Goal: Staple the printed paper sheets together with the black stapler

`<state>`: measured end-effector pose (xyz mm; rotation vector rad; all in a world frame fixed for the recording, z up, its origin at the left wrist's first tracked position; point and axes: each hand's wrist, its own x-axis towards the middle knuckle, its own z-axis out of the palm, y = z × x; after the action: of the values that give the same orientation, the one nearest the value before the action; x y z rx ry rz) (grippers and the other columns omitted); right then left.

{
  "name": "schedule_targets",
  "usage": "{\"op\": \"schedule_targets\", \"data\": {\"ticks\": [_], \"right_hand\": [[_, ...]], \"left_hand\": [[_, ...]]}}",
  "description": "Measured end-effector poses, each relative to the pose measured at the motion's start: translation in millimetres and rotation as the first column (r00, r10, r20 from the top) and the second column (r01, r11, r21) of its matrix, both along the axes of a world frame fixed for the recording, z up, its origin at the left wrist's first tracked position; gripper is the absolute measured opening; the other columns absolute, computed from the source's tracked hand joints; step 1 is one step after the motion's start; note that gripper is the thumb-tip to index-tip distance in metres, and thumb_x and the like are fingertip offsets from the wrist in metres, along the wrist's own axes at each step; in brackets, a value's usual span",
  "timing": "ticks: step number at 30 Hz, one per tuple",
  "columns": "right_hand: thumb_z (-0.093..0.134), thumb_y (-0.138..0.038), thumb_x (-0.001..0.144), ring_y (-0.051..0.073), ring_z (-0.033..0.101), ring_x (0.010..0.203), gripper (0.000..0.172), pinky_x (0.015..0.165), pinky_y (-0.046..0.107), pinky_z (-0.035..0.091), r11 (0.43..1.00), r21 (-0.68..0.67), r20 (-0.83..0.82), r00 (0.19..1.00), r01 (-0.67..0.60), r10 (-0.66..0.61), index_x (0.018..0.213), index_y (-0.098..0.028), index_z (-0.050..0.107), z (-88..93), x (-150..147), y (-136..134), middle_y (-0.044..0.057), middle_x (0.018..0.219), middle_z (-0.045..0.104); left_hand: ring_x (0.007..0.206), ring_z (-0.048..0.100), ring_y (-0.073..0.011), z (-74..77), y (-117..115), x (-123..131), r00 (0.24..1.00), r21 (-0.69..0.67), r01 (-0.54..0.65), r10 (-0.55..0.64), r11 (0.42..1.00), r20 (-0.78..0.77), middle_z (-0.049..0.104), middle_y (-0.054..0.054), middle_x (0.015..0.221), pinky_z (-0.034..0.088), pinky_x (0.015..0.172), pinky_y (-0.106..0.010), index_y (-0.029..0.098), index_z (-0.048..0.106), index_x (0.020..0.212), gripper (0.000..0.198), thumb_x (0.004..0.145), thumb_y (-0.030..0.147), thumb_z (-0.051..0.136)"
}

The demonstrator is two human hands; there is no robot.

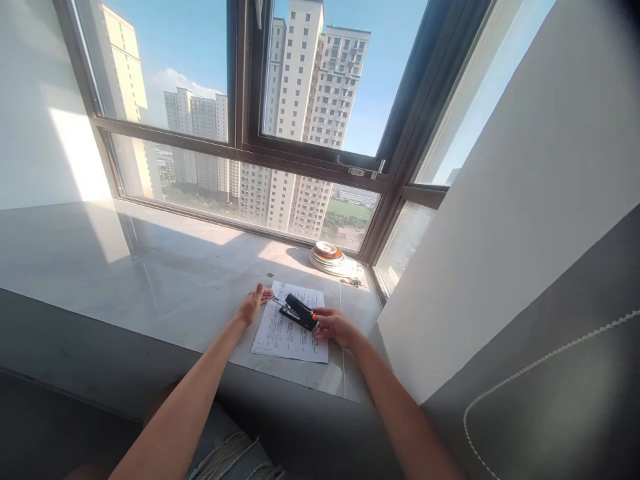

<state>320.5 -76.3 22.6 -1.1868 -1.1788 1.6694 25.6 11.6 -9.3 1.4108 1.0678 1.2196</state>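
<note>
Black plastic stapler with an orange accent (301,315): we note it over the white printed paper sheets (290,347), long axis ten to four o'clock. The right hand (337,328), nearer, pinches its four o'clock end. The left hand (250,307) meets a slim silvery metal strip (279,303) at ten; its grip we cannot tell. Smooth grey ledge (185,287) beneath.

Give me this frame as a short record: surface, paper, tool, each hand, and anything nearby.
Surface: smooth pale grey sill below a brown-framed window
Paper: white printed paper, lying on the sill
Tool: black stapler with an orange part, opened, over the paper
Right hand: holds the stapler's orange-marked end
Left hand: fingers at the slim silver metal piece by the stapler; grip unclear
Nearby: round white-and-brown stack; small dark strip
</note>
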Motion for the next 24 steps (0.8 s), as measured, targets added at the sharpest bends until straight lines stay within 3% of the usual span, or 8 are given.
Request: {"op": "schedule_targets", "data": {"ticks": [3,6,9,12,14,19,22,24], "right_hand": [[0.070,-0.051,0.089,0.012,0.060,0.060,0.041,0.051,0.026,0.055,0.949,0.286,0.158,0.970,0.135,-0.186,0.112,-0.017,0.074,-3.4,-1.9,4.0,0.012,0.115,0.073],[0.071,-0.059,0.087,0.021,0.068,0.090,0.052,0.072,0.031,0.058,0.834,0.552,0.373,0.891,0.011,-0.258,0.119,-0.019,0.075,1.4,-10.4,11.4,0.013,0.125,0.071],[0.082,-0.052,0.078,0.028,0.066,0.110,0.064,0.090,0.037,0.055,0.782,0.587,0.580,0.782,-0.210,-0.226,0.132,-0.021,0.070,7.7,-26.6,18.9,0.012,0.129,0.070],[0.078,-0.035,0.079,0.025,0.068,0.094,0.037,0.085,0.034,0.052,0.758,0.576,0.681,0.694,-0.308,-0.235,0.113,-0.020,0.075,6.1,-44.0,21.4,0.006,0.102,0.076],[0.072,-0.028,0.082,0.023,0.069,0.086,0.026,0.081,0.032,0.051,0.740,0.622,0.644,0.705,-0.257,-0.297,0.106,-0.019,0.075,1.3,-53.0,19.5,0.003,0.091,0.076],[0.064,-0.022,0.090,0.025,0.072,0.102,0.040,0.095,0.035,0.053,0.578,0.813,0.427,0.744,-0.066,-0.515,0.129,-0.022,0.070,-4.0,-64.2,11.0,0.005,0.114,0.078],[0.057,-0.010,0.089,0.025,0.062,0.130,0.052,0.111,0.038,0.047,0.460,0.865,0.461,0.682,-0.202,-0.567,0.139,-0.025,0.066,-2.6,-66.6,8.7,0.005,0.137,0.071],[0.053,-0.006,0.093,0.025,0.053,0.142,0.055,0.117,0.042,0.042,0.419,0.832,0.552,0.620,-0.364,-0.558,0.142,-0.028,0.064,-3.2,-68.0,7.5,0.004,0.144,0.066]], "left_hand": [[0.118,0.071,-0.0373,2.4,-1.8,0.3,0.999,-0.010,0.004,-0.003,1.000,0.036,0.078,-0.022,0.115,0.053,0.109,-0.050,0.013,0.076,0.099,0.094,0.076,0.098,0.043],[0.120,0.070,-0.0368,5.1,-5.8,-0.5,0.998,0.015,0.023,-0.024,1.000,0.060,0.076,-0.023,0.119,0.052,0.110,-0.050,0.012,0.075,0.103,0.093,0.077,0.097,0.046],[0.123,0.069,-0.0364,8.0,-9.9,-1.7,0.996,0.052,0.033,-0.037,0.998,0.077,0.074,-0.023,0.124,0.051,0.112,-0.050,0.012,0.073,0.110,0.087,0.082,0.091,0.049],[0.125,0.068,-0.0372,9.0,-10.5,-2.8,0.993,0.048,0.037,-0.042,0.998,0.108,0.073,-0.023,0.128,0.050,0.113,-0.052,0.012,0.071,0.112,0.082,0.084,0.087,0.055],[0.126,0.067,-0.0374,9.0,-8.8,-3.1,0.989,0.043,0.043,-0.048,0.998,0.136,0.072,-0.023,0.130,0.049,0.113,-0.053,0.013,0.070,0.112,0.077,0.083,0.083,0.059],[0.129,0.066,-0.0330,15.1,-8.7,-2.3,0.954,0.046,0.079,-0.089,0.996,0.287,0.065,-0.021,0.142,0.046,0.119,-0.049,0.014,0.065,0.120,0.061,0.090,0.067,0.067],[0.125,0.069,-0.0303,23.0,-15.9,-2.0,0.916,-0.096,0.215,-0.167,0.972,0.365,0.066,-0.021,0.141,0.049,0.117,-0.048,0.013,0.062,0.126,0.054,0.099,0.060,0.060],[0.123,0.070,-0.0295,26.6,-21.3,-2.5,0.888,-0.187,0.362,-0.276,0.913,0.369,0.070,-0.021,0.133,0.053,0.113,-0.046,0.013,0.064,0.124,0.052,0.102,0.058,0.056]]}}
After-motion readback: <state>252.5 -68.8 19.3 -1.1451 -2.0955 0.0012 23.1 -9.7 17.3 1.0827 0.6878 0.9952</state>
